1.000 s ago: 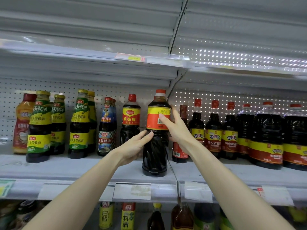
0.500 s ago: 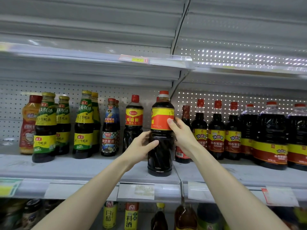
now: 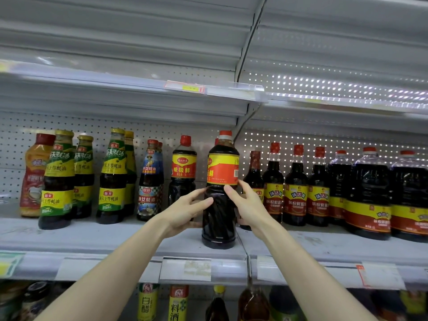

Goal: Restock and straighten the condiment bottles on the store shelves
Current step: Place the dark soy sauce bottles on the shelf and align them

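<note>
A tall dark soy sauce bottle (image 3: 220, 214) with a red cap and a red-and-yellow label stands upright near the front edge of the middle shelf (image 3: 97, 237). My left hand (image 3: 185, 210) wraps its fingers round the bottle's left side below the label. On the right side, my right hand (image 3: 246, 207) grips the bottle with the thumb on its front, just under the label. The label's text faces left of me. A matching smaller bottle (image 3: 184, 172) stands behind to the left.
Green-labelled oyster sauce bottles (image 3: 59, 181) line the shelf's left part. Dark soy bottles (image 3: 295, 188) and big jugs (image 3: 368, 195) fill the right. A shelf (image 3: 129, 82) hangs overhead, and more bottles (image 3: 178, 304) stand on the shelf below. Price tags (image 3: 186, 269) run along the edge.
The bottle has turned so its label faces further left. My right hand slid down from the label to just beneath it, and the left hand closed further round the bottle.
</note>
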Demonstrator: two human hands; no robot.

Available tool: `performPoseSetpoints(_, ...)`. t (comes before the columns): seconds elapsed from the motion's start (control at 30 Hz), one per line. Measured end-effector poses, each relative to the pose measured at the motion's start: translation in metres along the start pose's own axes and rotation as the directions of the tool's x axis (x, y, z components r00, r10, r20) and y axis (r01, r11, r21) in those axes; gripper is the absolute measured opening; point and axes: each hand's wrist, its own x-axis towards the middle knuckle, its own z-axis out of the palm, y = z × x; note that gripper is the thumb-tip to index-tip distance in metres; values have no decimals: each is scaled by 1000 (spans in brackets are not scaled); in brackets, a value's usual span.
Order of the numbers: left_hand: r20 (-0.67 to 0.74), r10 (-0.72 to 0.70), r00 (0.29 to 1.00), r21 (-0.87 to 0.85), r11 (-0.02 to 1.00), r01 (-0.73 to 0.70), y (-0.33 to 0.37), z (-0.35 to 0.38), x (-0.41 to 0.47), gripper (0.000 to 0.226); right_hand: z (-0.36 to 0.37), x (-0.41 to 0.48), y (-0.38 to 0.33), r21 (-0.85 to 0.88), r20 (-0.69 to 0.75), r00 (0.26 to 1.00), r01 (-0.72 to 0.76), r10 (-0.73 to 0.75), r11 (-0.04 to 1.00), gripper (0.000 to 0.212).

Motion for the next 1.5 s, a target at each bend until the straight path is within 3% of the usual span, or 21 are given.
performPoseSetpoints(0.1, -142, 116, 983, 27, 993, -113, -4, 11, -1, 28, -3, -1, 0, 66, 29, 998, -60, 58, 996, 40)
performPoseSetpoints(0.17, -300, 227, 926, 161, 969, -185, -10, 21, -1, 30, -5, -4, 0, 166, 68, 989, -137, 128, 977, 25)
performPoseSetpoints(0.23, -361, 304, 882, 321, 928, -189, -14, 25, -2, 38, -5, -6, 0, 191, 96, 982, -180, 164, 965, 27)
performPoseSetpoints(0.33, -302, 203, 932, 334, 938, -96, -8, 17, -1, 48, -2, -10, -2, 96, 85, 981, -180, 172, 979, 31)
performPoseSetpoints(0.43, -110, 33, 993, 174, 985, -14, -2, 8, 1, 55, 3, -10, -1, -4, -12, 996, -90, 90, 996, 44)
performPoseSetpoints(0.5, -54, 2, 999, 71, 997, 2, -3, 6, 1, 55, 4, -11, 2, -23, -50, 996, -71, 70, 997, 48)
performPoseSetpoints(0.6, -147, 55, 988, 99, 994, -40, -6, 10, -4, 54, 3, -9, 6, 33, -42, 992, -118, 119, 992, 44)
performPoseSetpoints(0.73, -337, 212, 917, 303, 947, -107, -15, 20, -7, 56, 3, -7, 7, 126, 5, 985, -171, 171, 977, 39)
performPoseSetpoints(0.97, -211, 35, 977, 181, 984, 3, 0, 8, -15, 59, 8, -7, 3, 6, -70, 996, -57, 57, 998, 36)
performPoseSetpoints(1.23, -351, 152, 924, 308, 951, -40, -9, 26, -14, 40, -2, -9, 5, 29, -65, 995, -77, 79, 997, 38)
performPoseSetpoints(1.5, -305, 142, 942, 295, 954, -48, -6, 27, -21, 33, 2, -15, 2, -50, -105, 994, -40, 34, 998, 39)
